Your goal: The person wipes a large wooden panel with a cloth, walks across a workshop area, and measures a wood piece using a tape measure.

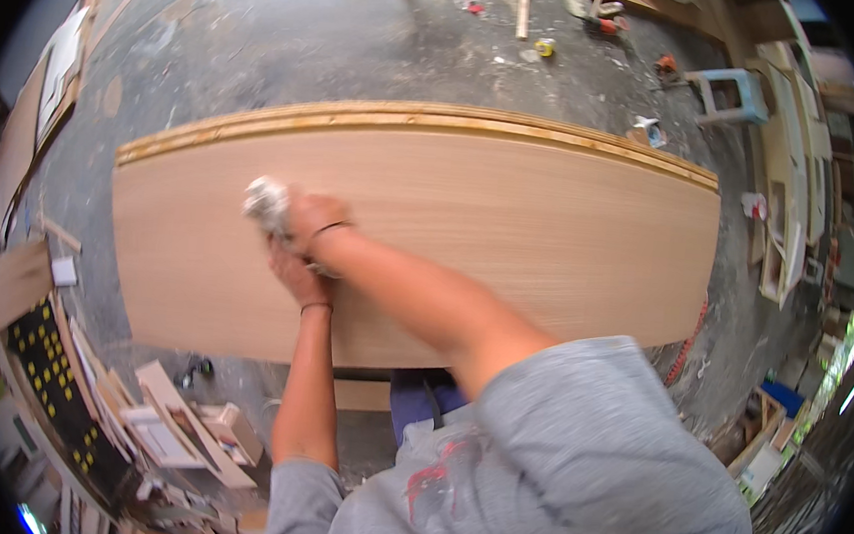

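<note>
A broad pale wooden panel (509, 243) lies flat before me, its surface smooth and plain. Over its left part both hands are close together on a crumpled whitish rag (268, 202). My right hand (316, 220) grips the rag from the far side, its fingers blurred by motion. Just nearer to me, my left hand (296, 277) is closed on the rag's near part, a bit of which shows by the wrist. Each wrist wears a thin dark band. The hands cover part of the rag.
Wooden strips (438, 122) edge the panel's far side. A light blue stool (731, 95) and a yellow tape roll (545, 47) sit on the grey floor beyond. Wood offcuts (184, 424) pile up at the lower left. A red coiled hose (686, 348) hangs by the right end.
</note>
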`<state>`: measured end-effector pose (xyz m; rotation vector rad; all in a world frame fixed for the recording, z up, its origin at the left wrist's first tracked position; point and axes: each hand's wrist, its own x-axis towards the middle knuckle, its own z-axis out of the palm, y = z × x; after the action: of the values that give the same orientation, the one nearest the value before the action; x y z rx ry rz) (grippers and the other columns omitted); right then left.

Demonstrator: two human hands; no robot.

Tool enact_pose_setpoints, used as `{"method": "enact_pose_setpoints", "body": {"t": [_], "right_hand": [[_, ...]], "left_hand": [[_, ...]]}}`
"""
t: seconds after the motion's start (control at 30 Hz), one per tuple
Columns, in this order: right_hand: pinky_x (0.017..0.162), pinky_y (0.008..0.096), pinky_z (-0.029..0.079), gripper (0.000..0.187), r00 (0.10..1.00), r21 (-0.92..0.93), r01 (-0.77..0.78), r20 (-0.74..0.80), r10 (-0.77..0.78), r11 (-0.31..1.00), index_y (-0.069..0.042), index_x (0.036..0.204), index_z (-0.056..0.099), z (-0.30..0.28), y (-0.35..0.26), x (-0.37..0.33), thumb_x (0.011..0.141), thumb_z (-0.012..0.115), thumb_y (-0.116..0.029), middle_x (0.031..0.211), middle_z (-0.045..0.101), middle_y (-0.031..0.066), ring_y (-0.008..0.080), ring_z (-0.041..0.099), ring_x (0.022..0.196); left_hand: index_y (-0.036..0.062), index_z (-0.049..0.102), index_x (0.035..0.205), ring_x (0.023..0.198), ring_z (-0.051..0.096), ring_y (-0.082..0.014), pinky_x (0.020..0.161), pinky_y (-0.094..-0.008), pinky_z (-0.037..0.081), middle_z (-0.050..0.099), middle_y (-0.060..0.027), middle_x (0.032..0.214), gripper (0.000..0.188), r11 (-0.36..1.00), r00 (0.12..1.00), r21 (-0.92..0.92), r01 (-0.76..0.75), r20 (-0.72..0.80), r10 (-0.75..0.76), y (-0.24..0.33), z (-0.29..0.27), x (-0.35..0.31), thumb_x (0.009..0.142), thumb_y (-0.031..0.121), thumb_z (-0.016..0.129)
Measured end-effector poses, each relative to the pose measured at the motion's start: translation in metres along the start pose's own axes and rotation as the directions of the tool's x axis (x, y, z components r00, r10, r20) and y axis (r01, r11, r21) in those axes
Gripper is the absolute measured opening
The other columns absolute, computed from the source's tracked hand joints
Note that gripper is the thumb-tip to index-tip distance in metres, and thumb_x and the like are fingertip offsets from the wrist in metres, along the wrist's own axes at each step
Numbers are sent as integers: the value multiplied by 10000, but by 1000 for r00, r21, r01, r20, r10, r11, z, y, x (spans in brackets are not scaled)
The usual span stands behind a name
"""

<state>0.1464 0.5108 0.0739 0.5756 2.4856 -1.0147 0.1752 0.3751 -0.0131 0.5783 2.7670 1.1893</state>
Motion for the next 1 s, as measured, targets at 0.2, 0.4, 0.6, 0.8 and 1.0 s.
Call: {"method": "enact_pose_setpoints", "body": {"t": [0.2,0.4,0.6,0.8,1.0], "right_hand": [[724,409,503,624,996,-94,-72,-61,66,993,-51,1092,426,-22,53,-11,634,701,-372,888,635,167,315,628,841],[725,413,504,796,890,-85,-428,-211,403,900,-29,1194,380,-89,194,-93,599,722,-432,900,634,189,326,627,835],[722,418,499,795,682,-64,-685,-408,607,726,-53,1198,399,-146,325,-182,585,721,-444,918,630,197,336,621,830],[738,400,503,796,485,48,-811,-505,714,584,-77,1206,408,-161,386,-207,587,755,-436,946,633,168,309,626,860],[776,425,490,628,929,74,-365,-30,368,928,-76,1162,438,-18,153,-136,639,683,-321,948,616,207,342,610,887]], "left_hand": [[-20,396,1281,1330,229,-301,1075,-457,159,310,-175,1399,435,886,997,460,54,-67,-26,9,5,-4,890,166,356],[11,394,1294,1340,216,-284,1079,-463,144,290,-151,1419,439,873,997,484,65,-61,-40,5,-1,-4,883,160,363],[24,362,1316,1348,193,-279,1084,-462,123,261,-141,1434,457,849,999,527,48,-45,-29,1,-10,-4,876,150,360],[38,331,1336,1358,158,-272,1085,-455,115,230,-134,1448,469,825,999,564,43,-14,-42,9,13,4,881,151,352],[31,356,1316,1347,191,-278,1077,-457,141,256,-144,1434,451,815,999,577,54,-29,-46,7,9,2,890,175,330]]}}
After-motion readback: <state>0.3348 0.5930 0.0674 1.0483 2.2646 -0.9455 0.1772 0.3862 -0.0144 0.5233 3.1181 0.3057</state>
